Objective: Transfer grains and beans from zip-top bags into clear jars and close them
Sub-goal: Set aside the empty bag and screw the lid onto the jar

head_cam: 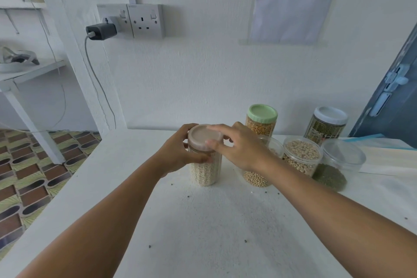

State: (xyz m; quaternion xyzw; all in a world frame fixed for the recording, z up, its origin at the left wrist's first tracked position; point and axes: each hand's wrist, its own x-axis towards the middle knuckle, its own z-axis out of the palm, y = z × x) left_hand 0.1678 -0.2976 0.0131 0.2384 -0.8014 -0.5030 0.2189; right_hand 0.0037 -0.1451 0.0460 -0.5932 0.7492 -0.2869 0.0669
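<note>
A tall clear jar of pale grain (205, 171) stands upright on the white counter (216, 221). A beige lid (204, 136) sits on top of it. My left hand (178, 150) grips the jar just under the lid, fingers wrapped round its left side. From the right, my right hand (237, 145) curls its thumb and fingers round the lid's rim. Behind my right wrist stands an open jar of tan beans (256, 178), partly hidden.
At right are an open jar of pale beans (301, 156), an open jar of green grains (334, 171), a green-lidded jar (261, 121) and a white-lidded jar (326, 125). Zip-top bags (388, 156) lie far right. Stray grains dot the counter. A wall rises behind, the counter's edge drops off at left.
</note>
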